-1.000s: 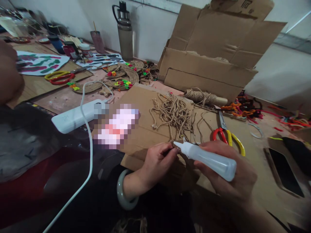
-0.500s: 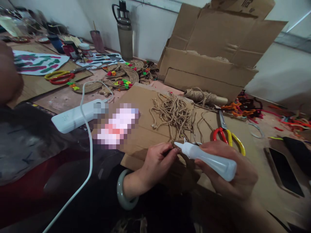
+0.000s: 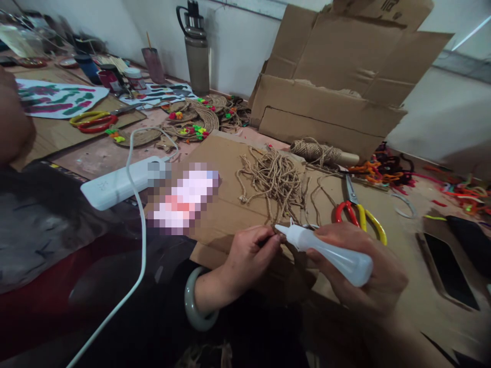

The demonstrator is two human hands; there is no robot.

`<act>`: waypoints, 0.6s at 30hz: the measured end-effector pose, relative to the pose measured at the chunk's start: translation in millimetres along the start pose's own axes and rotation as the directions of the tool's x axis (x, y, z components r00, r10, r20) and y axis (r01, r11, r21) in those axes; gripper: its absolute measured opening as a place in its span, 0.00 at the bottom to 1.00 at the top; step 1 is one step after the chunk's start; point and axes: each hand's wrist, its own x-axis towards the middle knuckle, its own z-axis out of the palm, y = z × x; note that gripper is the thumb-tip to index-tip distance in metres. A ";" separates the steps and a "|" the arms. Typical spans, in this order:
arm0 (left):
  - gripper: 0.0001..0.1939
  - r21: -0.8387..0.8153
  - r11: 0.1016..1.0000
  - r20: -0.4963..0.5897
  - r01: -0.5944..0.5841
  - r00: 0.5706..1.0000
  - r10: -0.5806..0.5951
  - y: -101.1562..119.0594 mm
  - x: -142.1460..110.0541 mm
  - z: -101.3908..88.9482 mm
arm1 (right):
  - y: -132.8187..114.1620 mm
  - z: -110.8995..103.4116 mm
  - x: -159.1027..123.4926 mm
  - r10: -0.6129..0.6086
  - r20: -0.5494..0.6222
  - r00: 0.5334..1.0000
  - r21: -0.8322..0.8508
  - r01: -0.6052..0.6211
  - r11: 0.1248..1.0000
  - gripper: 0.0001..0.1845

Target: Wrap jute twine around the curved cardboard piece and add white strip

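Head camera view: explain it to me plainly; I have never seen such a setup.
There is no machine here. A camera worn on a person's head looks forward and down at that person's bare hands. The right hand holds a translucent squeeze bottle, its nozzle close to the pinched left hand; what that one grips is too hidden to tell. On the cardboard lie a heap of twine and red-and-yellow scissors. A twine spool lies beyond the heap. Far left, part of another person shows.
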 end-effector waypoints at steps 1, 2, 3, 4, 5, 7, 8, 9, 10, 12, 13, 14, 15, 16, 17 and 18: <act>0.14 0.001 1.000 -0.002 -0.001 1.000 0.001 0.1 0.1 0.0 | -0.1 0.3 0.3 -0.005 0.001 1.000 -0.001 0.005 1.000 0.15; 0.14 0.002 1.000 -0.001 0.000 1.000 0.000 0.2 0.3 0.0 | -0.2 0.7 0.5 -0.009 -0.001 1.000 -0.002 0.009 1.000 0.15; 0.14 0.003 1.000 0.001 0.002 1.000 -0.002 0.3 0.4 -0.1 | -0.2 1.1 0.6 -0.009 -0.005 1.000 -0.004 0.009 1.000 0.15; 0.14 0.006 1.000 0.002 0.004 1.000 -0.004 0.5 0.6 -0.1 | -0.1 1.4 0.6 -0.009 -0.010 1.000 -0.003 0.009 1.000 0.15; 0.14 0.008 1.000 0.004 0.007 1.000 -0.007 0.7 0.8 -0.1 | 0.0 1.7 0.6 -0.014 -0.014 1.000 0.005 0.014 1.000 0.15; 0.14 0.013 1.000 0.004 0.005 1.000 -0.005 1.2 1.2 -0.2 | 0.4 1.4 1.0 -0.012 -0.020 1.000 0.015 0.012 1.000 0.14; 0.14 0.016 1.000 -0.001 0.005 1.000 -0.005 1.6 1.5 -0.3 | 0.7 0.7 1.3 -0.001 -0.015 1.000 0.008 0.001 1.000 0.13; 0.14 0.016 1.000 -0.006 0.009 1.000 -0.009 2.0 1.6 -0.4 | 1.2 -0.2 1.8 0.015 -0.001 1.000 -0.009 -0.015 1.000 0.12; 0.13 0.011 1.000 -0.009 0.015 1.000 -0.015 2.4 1.8 -0.7 | 1.9 -1.3 2.2 0.037 0.021 0.999 -0.035 -0.036 0.999 0.11; 0.12 -0.012 0.999 -0.010 0.033 0.999 -0.034 3.3 1.8 -1.3 | 4.1 -3.6 2.7 0.084 0.068 0.994 -0.091 -0.078 0.993 0.10; 0.12 -0.026 0.999 -0.008 0.041 0.999 -0.041 3.5 1.7 -1.6 | 5.5 -4.6 2.6 0.100 0.076 0.992 -0.100 -0.092 0.991 0.10; 0.12 -0.036 0.998 -0.007 0.046 0.999 -0.047 3.7 1.6 -1.8 | 7.2 -5.3 2.2 0.109 0.078 0.991 -0.095 -0.101 0.990 0.11; 0.12 -0.042 0.998 -0.008 0.049 0.999 -0.049 3.6 1.5 -2.0 | 8.8 -5.7 1.6 0.115 0.073 0.991 -0.079 -0.109 0.991 0.12; 0.12 -0.043 0.998 -0.011 0.049 0.999 -0.050 3.4 1.3 -2.0 | 10.4 -5.9 0.8 0.124 0.064 0.990 -0.059 -0.120 0.991 0.13; 0.12 -0.043 0.998 -0.015 0.049 0.999 -0.049 3.1 1.1 -2.0 | 11.8 -5.9 0.0 0.132 0.053 0.990 -0.040 -0.130 0.991 0.13; 0.12 -0.041 0.998 -0.016 0.049 0.999 -0.049 2.8 1.0 -1.9 | 12.9 -5.8 -0.8 0.138 0.043 0.990 -0.027 -0.137 0.990 0.14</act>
